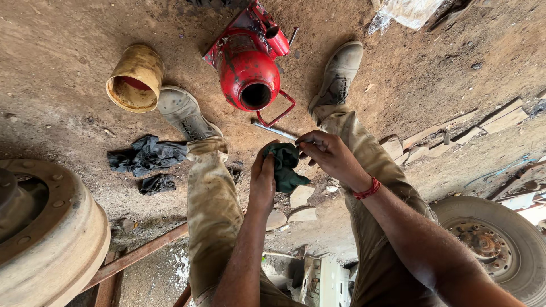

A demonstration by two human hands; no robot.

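Note:
My left hand (263,183) is closed around a dark green rag (286,166), held between my knees. My right hand (330,154), with a red band at the wrist, pinches the upper edge of the same rag; whether something small is wrapped inside is hidden. A thin metal rod (273,130) lies on the dirt just beyond the rag. Past it stands a red hydraulic bottle jack (248,67) with its open top facing me. My two dusty boots (183,112) (339,74) rest either side of the jack.
A dirty yellow bucket (135,78) lies at the left of the jack. Dark rags (147,154) sit on the ground by my left boot. A large brake drum (42,233) is at the left edge, a wheel with tyre (500,244) at lower right, and broken wood pieces (455,133) to the right.

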